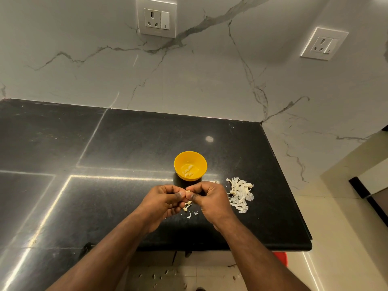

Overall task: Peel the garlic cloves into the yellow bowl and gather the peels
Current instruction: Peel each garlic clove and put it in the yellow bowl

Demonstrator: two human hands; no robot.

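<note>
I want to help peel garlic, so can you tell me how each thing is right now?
Yellow bowl: upright on the counter, a few peeled cloves inside.
Garlic clove: pinched between both hands, partly peeled.
Left hand: holds the clove.
Right hand: pinches at the clove.
Peel pile: loose heap right of the hands.
Small scraps: scattered under the hands.
Counter: dark, shiny.
</note>
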